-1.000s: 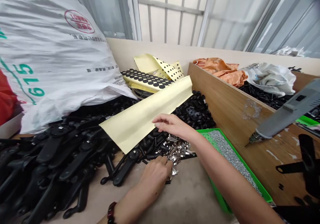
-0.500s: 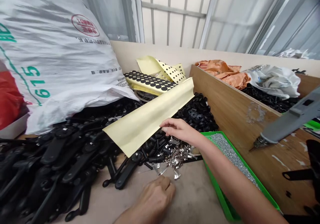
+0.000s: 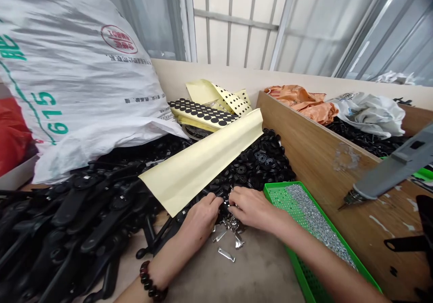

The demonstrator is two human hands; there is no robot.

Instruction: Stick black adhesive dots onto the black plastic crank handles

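My left hand (image 3: pixel 202 217) reaches into the small parts with its fingers pinched. Close beside it, my right hand (image 3: pixel 252 207) has its fingers curled over the same spot, their tips almost meeting the left ones. Whatever either hand grips is too small and covered to make out. Under the fingers lies a heap of shiny metal clips (image 3: pixel 238 241), and one flat metal piece (image 3: pixel 226 254) rests apart on the tabletop (image 3: pixel 257 276). Behind the hands are many black round caps (image 3: pixel 267 154), partly covered by a curved yellow sheet (image 3: pixel 203 161).
A green tray (image 3: pixel 302 267) of small silvery screws stands at right. Beyond it, a grey power screwdriver (image 3: pixel 392 163) lies against a wooden divider (image 3: pixel 304 131). Black lever-like parts (image 3: pixel 74 222) are heaped at left below a large white sack (image 3: pixel 84 68). Black dot stickers (image 3: pixel 203 110) lie behind.
My left hand has moved forward from the near tabletop into the parts. My right hand has come down from the yellow sheet's edge beside it. A flat metal piece now shows on the table.
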